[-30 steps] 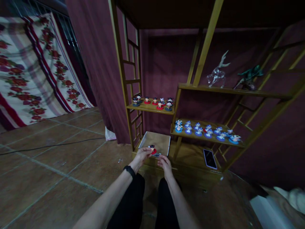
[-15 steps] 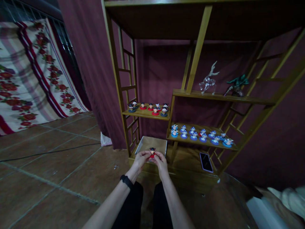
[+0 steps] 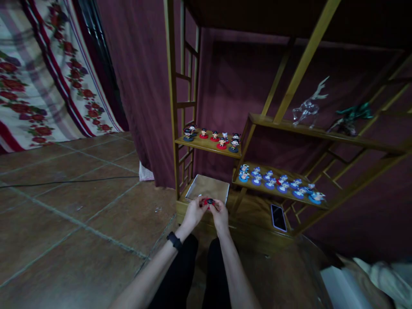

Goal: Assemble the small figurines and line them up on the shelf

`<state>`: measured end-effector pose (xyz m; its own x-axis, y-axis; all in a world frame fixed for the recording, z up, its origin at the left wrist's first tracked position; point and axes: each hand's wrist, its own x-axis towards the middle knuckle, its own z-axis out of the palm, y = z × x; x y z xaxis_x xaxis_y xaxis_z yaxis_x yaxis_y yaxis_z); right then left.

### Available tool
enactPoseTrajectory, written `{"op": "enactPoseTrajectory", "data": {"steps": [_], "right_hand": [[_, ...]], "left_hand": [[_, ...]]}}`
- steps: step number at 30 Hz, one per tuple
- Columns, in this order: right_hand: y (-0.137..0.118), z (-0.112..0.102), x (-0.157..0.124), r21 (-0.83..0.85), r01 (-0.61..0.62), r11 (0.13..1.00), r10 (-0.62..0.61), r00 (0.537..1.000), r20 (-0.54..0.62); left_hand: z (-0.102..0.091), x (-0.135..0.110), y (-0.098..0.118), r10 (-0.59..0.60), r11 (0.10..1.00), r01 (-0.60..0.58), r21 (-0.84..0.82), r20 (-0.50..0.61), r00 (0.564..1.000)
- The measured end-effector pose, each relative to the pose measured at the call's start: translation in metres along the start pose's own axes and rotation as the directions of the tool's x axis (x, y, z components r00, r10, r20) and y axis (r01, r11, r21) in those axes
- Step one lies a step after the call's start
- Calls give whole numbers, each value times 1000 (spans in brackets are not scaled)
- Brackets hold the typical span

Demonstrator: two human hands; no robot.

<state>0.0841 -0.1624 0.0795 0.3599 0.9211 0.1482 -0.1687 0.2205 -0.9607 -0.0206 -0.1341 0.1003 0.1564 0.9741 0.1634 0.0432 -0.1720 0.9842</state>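
Note:
Between my fingertips is a small red figurine with dark hair, its top now turned toward me. My left hand pinches it from the left, and my right hand grips its other side. Both hands are in front of a shallow cardboard box on the bottom shelf. A small white thing lies in the box beside my left fingers, too small to name. Above, the left shelf carries several red and dark-based figurines. Several purple and blue figurines stand in two rows on the lower right shelf.
A phone lies on the bottom shelf to the right. A clear deer ornament and a green ornament stand on the upper right shelf. A cable crosses the tiled floor at left, near a maroon curtain.
The figurine has tipped in my fingers, from upright facing me to showing the top of its head. My view has shifted, so the shelves appear farther right.

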Motion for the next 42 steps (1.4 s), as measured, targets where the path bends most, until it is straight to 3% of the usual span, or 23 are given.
{"op": "enactPoseTrajectory", "data": {"steps": [3,6,12,16,19,24,31,42], "right_hand": [[1,-1,-3,-43,9,999,-9,1000,-5],[1,0,-5,-17,-52,999,51,998,-31],[-11,7,-13,82,-172,982,173,985,-10],[-23,10,-18,227,-242,943,242,970,30],[-31,10,-20,274,-256,927,250,966,57],[-40,11,-22,202,-221,954,219,975,33],[-38,13,-24,-50,-91,995,93,995,47],[-63,17,-40,-369,178,912,-163,984,71]], "left_hand": [[-4,-5,3,18,992,-18,124,3,1000],[-8,-7,7,-24,992,20,127,30,999],[-12,-6,11,-192,973,206,-105,125,973],[-16,-7,15,-322,895,344,-285,120,939],[-19,-8,17,-377,812,416,-409,176,909],[-24,-8,19,-391,709,493,-505,300,870],[-26,-9,24,-442,637,531,-559,300,846],[-30,-17,27,-404,536,560,-631,390,827]]}}
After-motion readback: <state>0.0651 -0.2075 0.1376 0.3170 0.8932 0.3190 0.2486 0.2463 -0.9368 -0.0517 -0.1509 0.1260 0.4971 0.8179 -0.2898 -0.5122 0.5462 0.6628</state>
